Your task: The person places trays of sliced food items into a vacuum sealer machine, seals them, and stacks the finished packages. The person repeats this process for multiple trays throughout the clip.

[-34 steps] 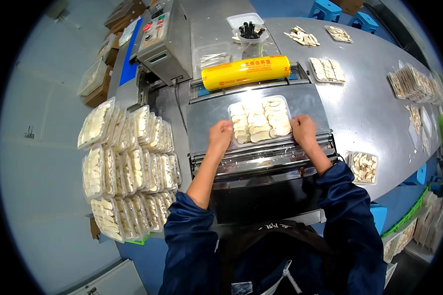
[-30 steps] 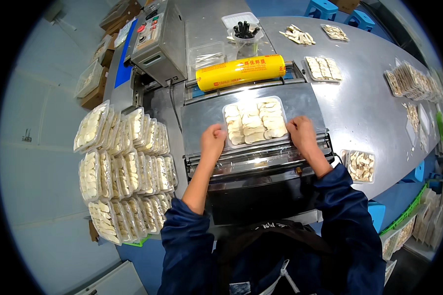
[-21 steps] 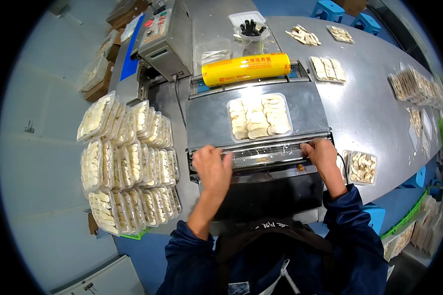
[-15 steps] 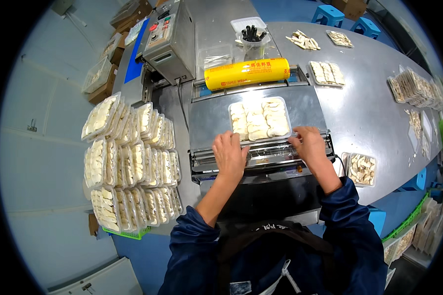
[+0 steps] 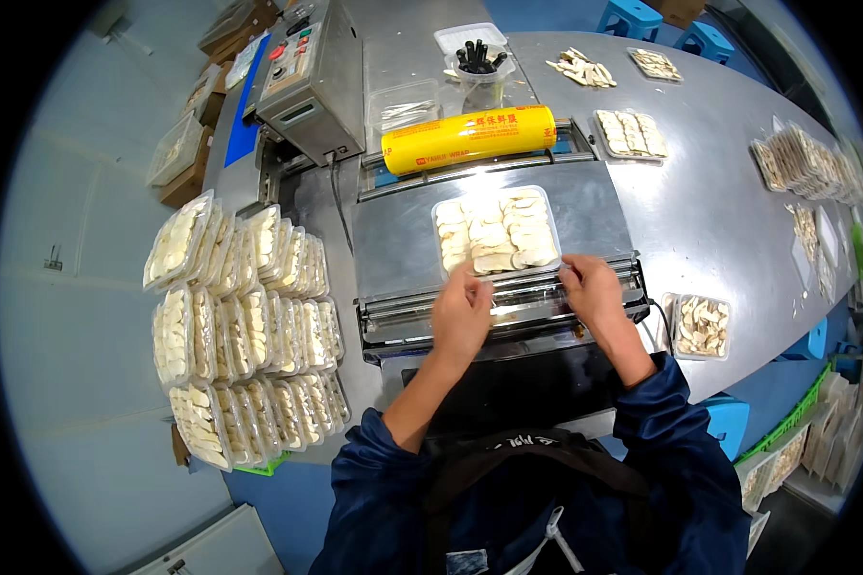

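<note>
A clear plastic tray point(image 5: 497, 230) of pale sliced pieces, perhaps mushroom, lies on the metal plate of the wrapping machine point(image 5: 393, 233). Behind it rests a yellow roll of cling film point(image 5: 470, 138). My left hand point(image 5: 463, 311) is closed, thumb against fingers, by the tray's near left corner at the front rollers point(image 5: 527, 295). Near the right corner, my right hand point(image 5: 594, 292) is curled with thumb and finger together. Whatever either pinch holds is too clear or small to make out. A glossy sheen shows between the hands.
Stacked filled trays point(image 5: 235, 331) stand to the left. A control box point(image 5: 312, 86) sits behind them. A tub of black-handled tools point(image 5: 481, 72) is at the back. On the right are another filled tray point(image 5: 631, 134) and a tub of slices point(image 5: 702, 326).
My left hand has drawn its fingers in and moved slightly right and nearer me. My right hand has shifted little. The whole view has moved slightly; the tray stays on the plate.
</note>
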Available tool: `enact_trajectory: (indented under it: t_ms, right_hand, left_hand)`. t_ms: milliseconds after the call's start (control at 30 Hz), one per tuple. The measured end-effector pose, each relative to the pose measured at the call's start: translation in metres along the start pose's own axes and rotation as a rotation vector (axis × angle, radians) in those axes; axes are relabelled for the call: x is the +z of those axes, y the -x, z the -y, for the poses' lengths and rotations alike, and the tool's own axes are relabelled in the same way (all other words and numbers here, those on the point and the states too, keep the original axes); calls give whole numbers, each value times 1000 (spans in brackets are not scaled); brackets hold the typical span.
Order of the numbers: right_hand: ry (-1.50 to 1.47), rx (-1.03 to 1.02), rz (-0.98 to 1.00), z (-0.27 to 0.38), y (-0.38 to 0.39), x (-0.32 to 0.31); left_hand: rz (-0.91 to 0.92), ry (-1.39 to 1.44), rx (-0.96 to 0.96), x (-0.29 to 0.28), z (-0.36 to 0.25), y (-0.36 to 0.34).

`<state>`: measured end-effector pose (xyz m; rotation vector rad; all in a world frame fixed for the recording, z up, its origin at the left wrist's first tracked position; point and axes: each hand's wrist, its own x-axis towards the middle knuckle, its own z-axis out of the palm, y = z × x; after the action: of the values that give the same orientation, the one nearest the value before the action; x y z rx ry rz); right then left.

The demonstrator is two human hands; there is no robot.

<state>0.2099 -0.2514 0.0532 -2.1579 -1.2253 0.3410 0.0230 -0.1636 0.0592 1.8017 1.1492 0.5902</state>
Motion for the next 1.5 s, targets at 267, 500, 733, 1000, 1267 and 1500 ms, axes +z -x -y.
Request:
enact_trajectory:
  t_ms: [267, 500, 733, 1000, 1267, 1500]
  right_hand:
    - [-28, 201, 143, 6, -8, 12]
    - [-79, 263, 142, 6, -11, 15]
    - [-124, 274, 139, 9, -13, 16]
    - [-58, 163, 5, 3, -10, 8]
    - [413, 211, 260, -24, 9, -27]
    - [-523, 488, 420, -39, 4, -62]
  left_hand:
    - [488, 738, -323, 20, -17, -2]
    - [499, 827, -344, 20, -22, -5]
    - [520, 864, -321, 21, -22, -9]
    - [322, 467, -212, 1, -1, -4]
    - [-304, -722, 29, -45, 37, 37]
    - [-124, 49, -158, -63, 67, 40]
